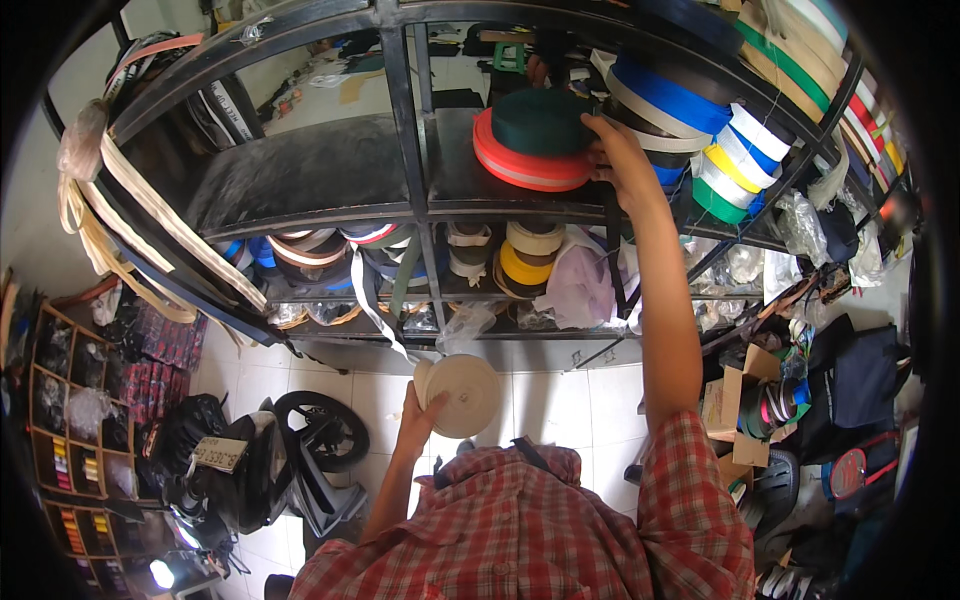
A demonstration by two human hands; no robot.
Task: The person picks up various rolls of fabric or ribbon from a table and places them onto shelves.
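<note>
My left hand [424, 415] grips a cream roll of webbing [467, 398] in front of my body, with the thumb across its flat face. A second pale roll edge seems to show behind it. My right arm is stretched forward to the black shelf. There my right hand [620, 158] curls round the right edge of a dark green roll of webbing [540, 122]. This roll lies flat on top of red rolls of webbing [530, 168] with a pale stripe. The lower fingers are beside the red rolls; their exact contact is partly hidden.
Blue, white, yellow and green rolls [735, 165] are stacked right of my right hand. A black metal shelf post [405, 110] stands left of the red rolls. More rolls [528, 268] fill the lower shelf. A motorcycle [250, 465] is at left, an open cardboard box [735, 405] at right.
</note>
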